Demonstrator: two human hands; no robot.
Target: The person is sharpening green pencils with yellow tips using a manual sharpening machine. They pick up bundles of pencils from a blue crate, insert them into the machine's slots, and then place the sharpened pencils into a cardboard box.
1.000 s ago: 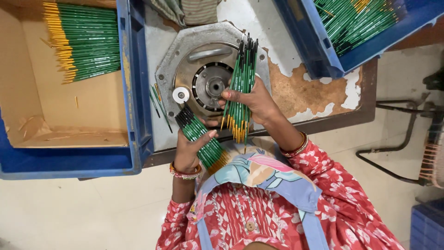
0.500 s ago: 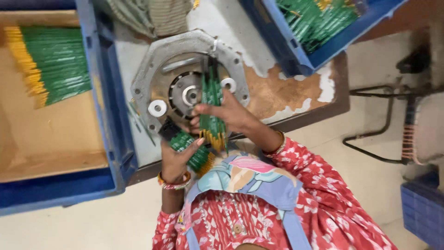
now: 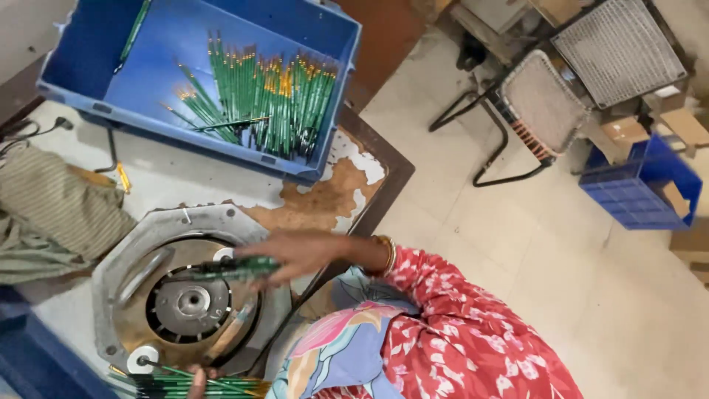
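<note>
Green pencils (image 3: 233, 268): small bundle held crosswise over round metal machine plate (image 3: 185, 295), near-left on tabletop (image 3: 170, 181). Thin, stiff, light sticks, likely slippery and prone to fan out; best pinched mid-length. Right hand (image 3: 299, 255) reaches left, forearm level, fingers closed round bundle, motion-blurred. Left hand (image 3: 198, 380) at near edge, mostly cut off, gripping second pencil bundle (image 3: 188, 384). Blue crate (image 3: 96, 96) of pencils beyond.

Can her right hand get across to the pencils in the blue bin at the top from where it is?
Probably yes. The right hand, holding a few green pencils over the round metal machine, has bare tabletop between it and the open-topped blue bin; nothing stands between.
</note>
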